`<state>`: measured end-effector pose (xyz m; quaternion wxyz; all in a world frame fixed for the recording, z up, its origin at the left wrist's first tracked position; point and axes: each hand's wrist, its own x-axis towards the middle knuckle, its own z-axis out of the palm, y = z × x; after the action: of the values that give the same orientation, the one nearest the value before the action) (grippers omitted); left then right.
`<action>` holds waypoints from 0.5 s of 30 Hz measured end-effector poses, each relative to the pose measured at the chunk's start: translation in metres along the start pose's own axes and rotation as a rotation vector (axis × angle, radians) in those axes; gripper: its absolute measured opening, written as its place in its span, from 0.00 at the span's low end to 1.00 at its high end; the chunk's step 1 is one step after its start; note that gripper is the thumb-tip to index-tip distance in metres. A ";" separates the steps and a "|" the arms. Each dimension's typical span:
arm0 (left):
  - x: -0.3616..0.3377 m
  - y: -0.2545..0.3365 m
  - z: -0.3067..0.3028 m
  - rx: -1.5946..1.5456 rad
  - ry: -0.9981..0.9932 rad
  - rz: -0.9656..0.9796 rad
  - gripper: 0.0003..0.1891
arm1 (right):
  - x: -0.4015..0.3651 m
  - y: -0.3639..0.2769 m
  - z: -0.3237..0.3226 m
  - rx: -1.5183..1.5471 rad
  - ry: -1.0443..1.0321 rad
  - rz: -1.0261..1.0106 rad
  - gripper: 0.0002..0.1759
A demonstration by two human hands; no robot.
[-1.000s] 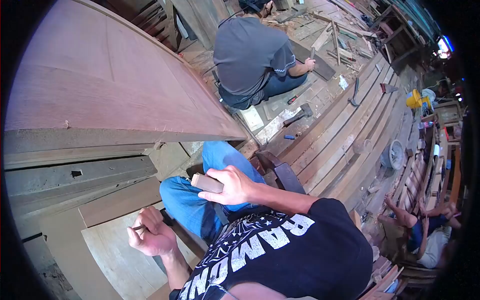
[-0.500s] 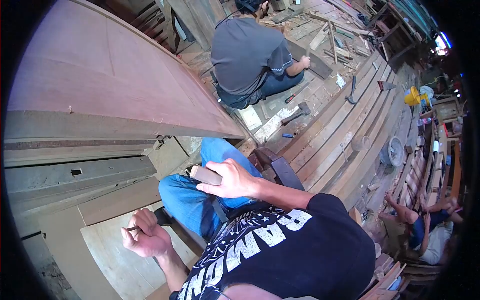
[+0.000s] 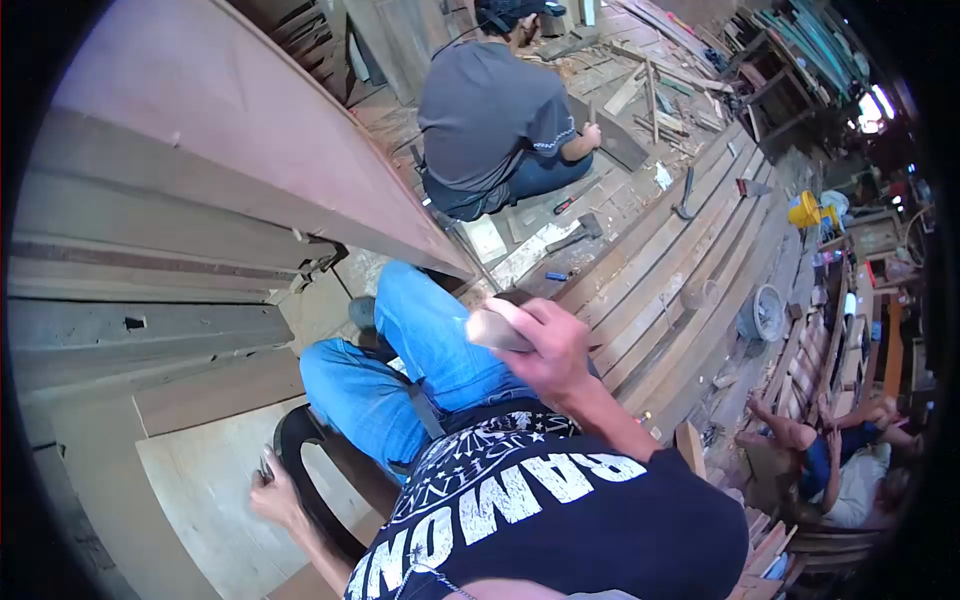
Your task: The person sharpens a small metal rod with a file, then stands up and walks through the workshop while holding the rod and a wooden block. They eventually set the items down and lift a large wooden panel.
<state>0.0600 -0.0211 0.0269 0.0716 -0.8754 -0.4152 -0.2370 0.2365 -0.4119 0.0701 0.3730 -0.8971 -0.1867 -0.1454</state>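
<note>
My right hand (image 3: 555, 350) is wrapped round a short wooden block (image 3: 498, 328), raised over my jeans-clad lap. My left hand (image 3: 275, 492) is lower at the left, its fingers pinched together on something small and thin that I cannot make out. Just right of these fingers a dark curved piece (image 3: 293, 440) arches over a pale wooden board (image 3: 195, 480), from near my knee down beside my forearm.
A large pinkish panel (image 3: 220, 110) and stacked beams (image 3: 150, 345) fill the left. Ahead a seated person (image 3: 495, 120) works among scraps. Long planks (image 3: 640, 280) bear a hammer (image 3: 686, 195). Another person (image 3: 850, 470) sits far right, past a bucket (image 3: 762, 313).
My right hand with the block has moved right and up, away from my left hand. The left hand has shifted slightly, and the dark curved piece shows more. The view has turned a little.
</note>
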 end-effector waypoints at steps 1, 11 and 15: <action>-0.009 -0.017 0.006 0.008 -0.001 -0.018 0.36 | -0.005 0.003 -0.007 -0.088 0.030 -0.018 0.28; -0.032 -0.026 -0.005 -0.037 -0.190 0.090 0.29 | -0.073 0.061 0.018 -0.522 -0.165 0.125 0.29; -0.029 -0.027 -0.006 -0.078 -0.257 0.221 0.27 | -0.092 0.068 0.007 -0.552 -0.118 0.157 0.27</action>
<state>0.0217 -0.0259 0.0161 0.0096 -0.9410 -0.3125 -0.1296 0.1857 -0.4715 -0.0133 0.1134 -0.9833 -0.0913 -0.1092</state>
